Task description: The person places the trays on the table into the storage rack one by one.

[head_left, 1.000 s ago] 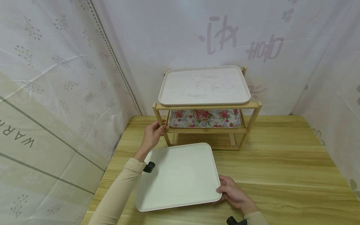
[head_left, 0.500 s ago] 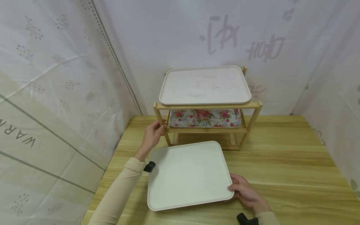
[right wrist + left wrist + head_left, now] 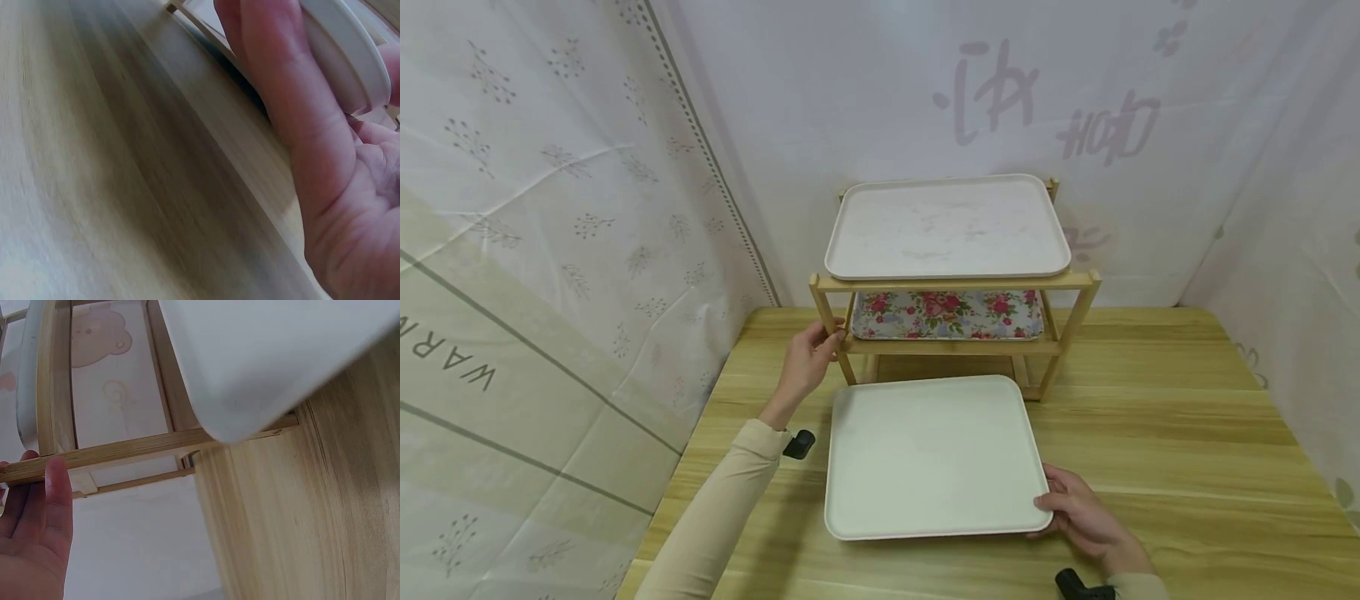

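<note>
My right hand point(image 3: 1086, 517) grips the near right corner of a plain pale tray point(image 3: 936, 458), thumb on top and fingers beneath. In the right wrist view the tray's rim point(image 3: 350, 56) sits between thumb and fingers. The tray is held level in front of a wooden rack point(image 3: 951, 348), its far edge overlapping the rack's lowest level in the head view. My left hand point(image 3: 807, 362) holds the rack's front left post at the middle level. In the left wrist view the thumb and fingers are around the post point(image 3: 119, 453), and a tray corner point(image 3: 231, 419) hangs close by.
A white rectangular tray point(image 3: 947, 229) lies on the rack's top. On the middle level rests a floral tray point(image 3: 947, 315). The rack stands on a wood-grain table point(image 3: 1165, 450), with a printed cloth point(image 3: 1150, 225) behind and another point(image 3: 587, 250) at the left.
My right hand has carried the pale tray to the right, and the tray has turned to lie squarer with the rack. The left hand stays on the post.
</note>
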`<state>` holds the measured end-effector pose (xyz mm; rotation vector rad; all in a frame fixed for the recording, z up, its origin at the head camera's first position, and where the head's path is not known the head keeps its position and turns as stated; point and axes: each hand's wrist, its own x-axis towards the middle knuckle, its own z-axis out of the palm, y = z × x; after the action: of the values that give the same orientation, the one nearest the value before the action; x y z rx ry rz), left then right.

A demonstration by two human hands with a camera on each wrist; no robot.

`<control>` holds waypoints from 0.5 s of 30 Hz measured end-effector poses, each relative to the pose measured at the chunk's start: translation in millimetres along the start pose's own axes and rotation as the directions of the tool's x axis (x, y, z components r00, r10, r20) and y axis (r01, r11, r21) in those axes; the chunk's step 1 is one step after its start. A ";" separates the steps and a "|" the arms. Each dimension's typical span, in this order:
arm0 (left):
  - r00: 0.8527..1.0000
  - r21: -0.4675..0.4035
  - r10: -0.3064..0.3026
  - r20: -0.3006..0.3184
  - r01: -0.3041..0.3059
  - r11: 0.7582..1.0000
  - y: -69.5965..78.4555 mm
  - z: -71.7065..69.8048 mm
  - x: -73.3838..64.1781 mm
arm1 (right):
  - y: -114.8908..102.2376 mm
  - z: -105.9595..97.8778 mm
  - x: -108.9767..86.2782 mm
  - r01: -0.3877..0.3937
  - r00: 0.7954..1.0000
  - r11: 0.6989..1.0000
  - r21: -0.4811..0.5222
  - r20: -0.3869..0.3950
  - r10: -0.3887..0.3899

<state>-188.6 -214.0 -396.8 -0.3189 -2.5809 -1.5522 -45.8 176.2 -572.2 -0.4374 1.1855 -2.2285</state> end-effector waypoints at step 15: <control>1.000 -0.005 0.001 -0.009 -0.001 1.000 -0.6 1.4 0.4 | -4.0 -6.7 -2.8 -0.009 0.997 1.000 -0.006 -0.071 0.009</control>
<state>-189.1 -213.0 -398.0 -0.3120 -2.5698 -1.5569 -48.4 184.1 -572.6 -0.3568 1.2288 -2.2500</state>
